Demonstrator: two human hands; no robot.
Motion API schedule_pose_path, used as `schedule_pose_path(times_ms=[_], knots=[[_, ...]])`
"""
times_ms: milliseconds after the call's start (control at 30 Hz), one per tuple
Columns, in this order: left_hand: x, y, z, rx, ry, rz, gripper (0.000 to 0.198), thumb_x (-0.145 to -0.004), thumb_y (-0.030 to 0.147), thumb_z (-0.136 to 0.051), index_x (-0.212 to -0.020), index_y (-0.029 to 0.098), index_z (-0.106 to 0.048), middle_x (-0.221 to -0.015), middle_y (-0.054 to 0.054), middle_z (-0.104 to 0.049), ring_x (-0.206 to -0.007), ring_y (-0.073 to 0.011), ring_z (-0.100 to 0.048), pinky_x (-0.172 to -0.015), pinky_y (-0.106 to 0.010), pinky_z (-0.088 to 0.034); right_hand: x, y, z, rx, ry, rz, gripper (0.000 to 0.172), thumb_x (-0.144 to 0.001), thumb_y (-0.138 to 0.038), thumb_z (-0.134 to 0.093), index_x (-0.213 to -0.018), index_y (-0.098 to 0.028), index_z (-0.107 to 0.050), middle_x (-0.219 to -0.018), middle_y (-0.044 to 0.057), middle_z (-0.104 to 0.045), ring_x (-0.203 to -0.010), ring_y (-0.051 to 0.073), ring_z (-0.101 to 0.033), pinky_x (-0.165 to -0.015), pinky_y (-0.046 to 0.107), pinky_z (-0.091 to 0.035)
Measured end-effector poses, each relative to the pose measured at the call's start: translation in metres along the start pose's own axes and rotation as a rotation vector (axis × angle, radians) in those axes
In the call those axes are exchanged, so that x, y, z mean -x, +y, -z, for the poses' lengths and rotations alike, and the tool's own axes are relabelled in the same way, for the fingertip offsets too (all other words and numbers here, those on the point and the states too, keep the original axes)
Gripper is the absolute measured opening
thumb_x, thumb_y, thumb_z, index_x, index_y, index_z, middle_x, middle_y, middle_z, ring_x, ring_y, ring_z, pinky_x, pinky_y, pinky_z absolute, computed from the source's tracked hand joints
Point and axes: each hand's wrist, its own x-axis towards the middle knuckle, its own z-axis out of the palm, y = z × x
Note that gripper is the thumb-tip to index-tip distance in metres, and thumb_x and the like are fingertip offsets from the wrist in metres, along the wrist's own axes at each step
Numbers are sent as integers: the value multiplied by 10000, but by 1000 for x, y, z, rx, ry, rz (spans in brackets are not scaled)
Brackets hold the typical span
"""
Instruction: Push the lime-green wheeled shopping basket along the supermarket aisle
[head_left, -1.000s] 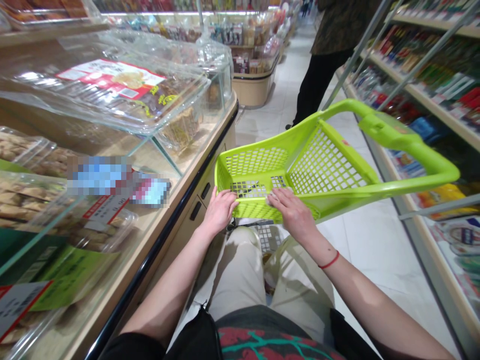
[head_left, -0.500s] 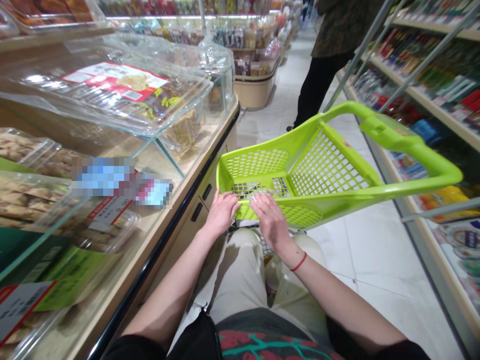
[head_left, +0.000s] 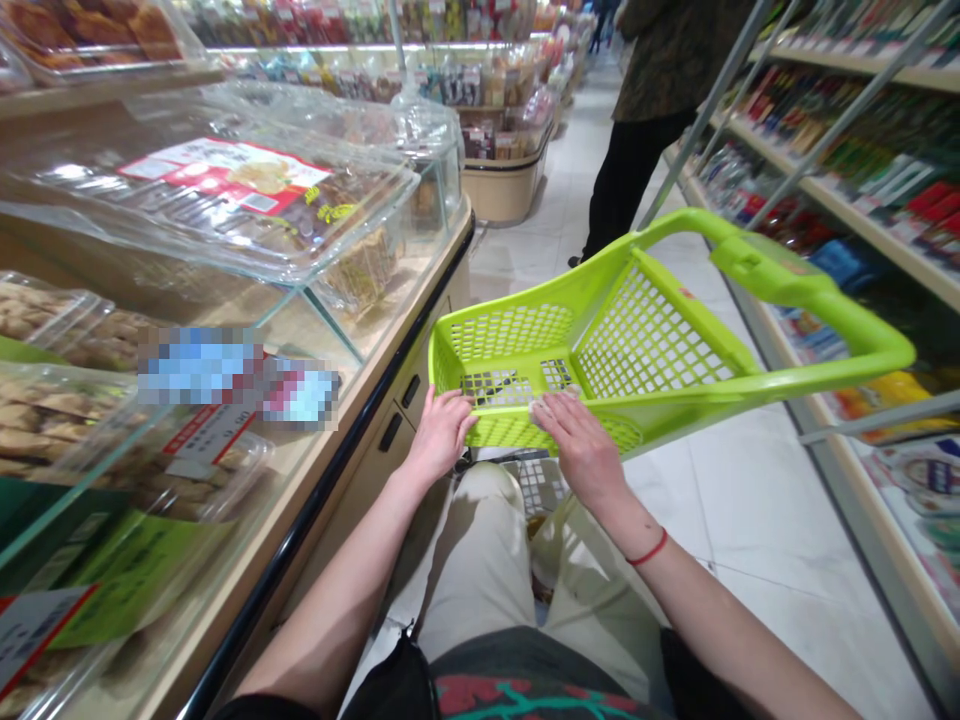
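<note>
A bright green plastic shopping cart (head_left: 660,410) stands slantwise in front of me, with latticed sides and its handle at the right. My left hand (head_left: 440,432) is closed over the near rim by the cart's left corner, fingers bent inward. Farther right along the same rim rests my right hand (head_left: 589,450), a red cord around its wrist. Its fingers are curled over the edge and press a small whitish bit, which looks like a crumpled tissue (head_left: 537,409), against the rim. Most of that bit is hidden under the fingers. Through the basket's lattice floor, the tiles show.
Left of me runs a display counter (head_left: 405,340) with a dark edge rail, glass dividers and clear packs of food (head_left: 247,190). Stocked shelves (head_left: 862,170) line the right side. A person in dark trousers (head_left: 634,180) stands in the aisle ahead, on pale tiles (head_left: 517,250).
My right hand has slid right along the near rim, away from the left hand. The left hand keeps its place on the cart. The view has shifted slightly.
</note>
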Motion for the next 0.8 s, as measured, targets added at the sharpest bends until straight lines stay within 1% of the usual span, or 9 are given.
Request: schedule_pose_path(times_ms=[100,200,300,467,567,633,700,800], knots=[[0,0,1,13,-2,-5,242,-1015,318,-396,-961,217,-609,-1187,-37,-696,-1265,-266,-510,-1209,-634,-153,10,18,11,50,15,-52,512,-882,59,-410,-1291,-155,-633,-1371,120,-614,-1363,235,-485,-1133,456,-441],[0,0,1,18,-4,-6,242,-1016,319,-393,-955,216,-603,-1184,-40,-695,-1269,-265,-503,-1207,-637,-149,14,19,8,56,61,-92,516,-875,60,-407,-1291,-146,-631,-1359,134,-620,-1381,239,-462,-1133,477,-435],[0,0,1,19,-8,-1,245,-1017,325,-391,-965,219,-606,-1193,-38,-691,-1270,-259,-499,-1208,-634,-151,10,1,-6,11,92,-113,534,-866,65,-394,-1296,-146,-630,-1347,139,-628,-1387,235,-454,-1140,483,-423],[1,0,1,0,-6,1,243,-1013,324,-400,-1001,226,-622,-1189,-33,-690,-1268,-256,-501,-1209,-624,-159,-8,-41,-32,-117,24,-82,504,-888,24,-412,-1318,-139,-618,-1364,132,-618,-1378,247,-461,-1146,481,-414],[1,1,1,-7,-9,7,249,-1013,318,-396,-1027,225,-626,-1190,-34,-690,-1265,-265,-504,-1201,-628,-175,-19,-58,-43,-146,-11,-24,454,-908,-10,-428,-1300,-113,-631,-1356,146,-621,-1348,263,-491,-1145,479,-416],[1,2,1,-5,-17,9,259,-1016,313,-384,-1041,225,-627,-1195,-33,-688,-1265,-268,-503,-1200,-630,-176,-23,-63,-47,-157,-39,-2,437,-921,-40,-446,-1313,-117,-622,-1363,151,-614,-1341,266,-498,-1146,484,-415],[1,2,2,-2,-19,9,266,-1017,316,-379,-1042,227,-628,-1195,-33,-688,-1264,-267,-504,-1201,-629,-174,-24,-63,-46,-158,-49,18,436,-932,-52,-438,-1321,-130,-617,-1367,143,-613,-1336,257,-503,-1140,477,-423],[1,1,2,-1,-15,4,263,-1016,331,-387,-1016,228,-629,-1188,-40,-689,-1263,-262,-505,-1204,-624,-170,-19,-52,-37,-138,-33,36,433,-941,-46,-414,-1303,-144,-631,-1358,119,-625,-1325,240,-513,-1121,444,-446]])
